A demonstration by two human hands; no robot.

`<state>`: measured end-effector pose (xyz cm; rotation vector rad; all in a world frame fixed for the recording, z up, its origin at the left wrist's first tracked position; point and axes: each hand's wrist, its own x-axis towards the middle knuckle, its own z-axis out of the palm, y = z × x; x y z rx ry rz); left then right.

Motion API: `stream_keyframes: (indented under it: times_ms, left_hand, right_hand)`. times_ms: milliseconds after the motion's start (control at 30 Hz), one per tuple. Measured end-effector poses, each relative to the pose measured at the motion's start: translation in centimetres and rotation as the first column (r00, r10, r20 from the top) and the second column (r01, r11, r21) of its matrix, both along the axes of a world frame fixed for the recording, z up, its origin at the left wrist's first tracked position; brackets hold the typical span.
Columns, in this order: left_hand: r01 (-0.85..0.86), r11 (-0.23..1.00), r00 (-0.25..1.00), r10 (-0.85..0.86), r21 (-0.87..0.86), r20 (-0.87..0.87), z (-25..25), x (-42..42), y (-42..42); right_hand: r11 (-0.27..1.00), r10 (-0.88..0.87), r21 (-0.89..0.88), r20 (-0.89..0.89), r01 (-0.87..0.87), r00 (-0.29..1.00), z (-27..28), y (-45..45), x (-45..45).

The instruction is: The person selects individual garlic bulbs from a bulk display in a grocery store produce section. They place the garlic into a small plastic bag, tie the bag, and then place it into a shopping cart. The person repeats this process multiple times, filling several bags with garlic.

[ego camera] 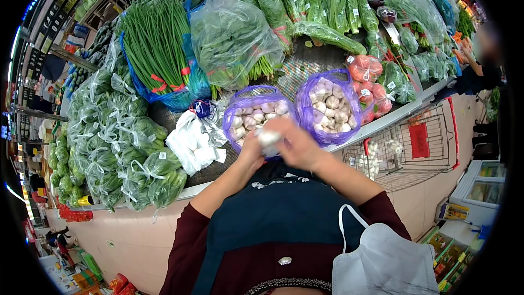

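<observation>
A whitish garlic bulb (269,137) is held in front of my apron, over the near rim of a purple plastic bag (234,102) of garlic. My left hand (251,147) is shut on it from the left side. On its right side, my right hand (301,141) is blurred by motion, its curled fingers against or very close to the bulb; the blur hides whether they grip it. Loose garlic bulbs (262,112) fill this bag. Just to the right, a second purple bag (302,102) stands open, full of garlic bulbs (332,104).
White plastic bags (194,143) lie left of the garlic. Bagged greens (118,143), chives (157,45), a large bag of leafy vegetables (235,37) and bagged tomatoes (364,67) surround it. A shopping cart (409,147) with garlic stands right, below the metal edge (393,116). Another person (483,69) is farther right.
</observation>
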<state>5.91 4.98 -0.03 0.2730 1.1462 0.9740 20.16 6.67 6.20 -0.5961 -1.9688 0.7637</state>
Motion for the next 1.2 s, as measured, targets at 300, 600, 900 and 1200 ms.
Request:
stream_keyframes:
  times_ms: [300, 600, 900, 1200]
  left_hand:
    - [0.105, 0.994, 0.991, -0.101, -0.033, 0.09, -2.8, -3.5, -0.5]
    - [0.286, 0.916, 0.938, -0.207, 0.281, -0.279, -0.8, -2.3, -0.6]
    - [0.169, 0.965, 0.985, -0.162, 0.202, -0.05, -1.9, -3.5, -1.5]
    - [-0.016, 0.984, 0.998, 0.005, 0.179, 0.062, -2.5, -4.3, -0.6]
  right_hand:
    - [0.996, 0.046, 0.046, 0.441, -0.074, 0.896, -4.0, -2.4, -0.5]
    - [0.996, -0.048, 0.086, 0.712, -0.019, 0.701, -4.5, -3.6, -0.2]
    - [0.657, -0.612, -0.34, 0.28, 0.673, 0.739, -5.4, 3.8, 5.8]
    - [0.53, -0.639, -0.168, 0.566, 0.831, 0.521, -14.7, 10.3, 10.1]
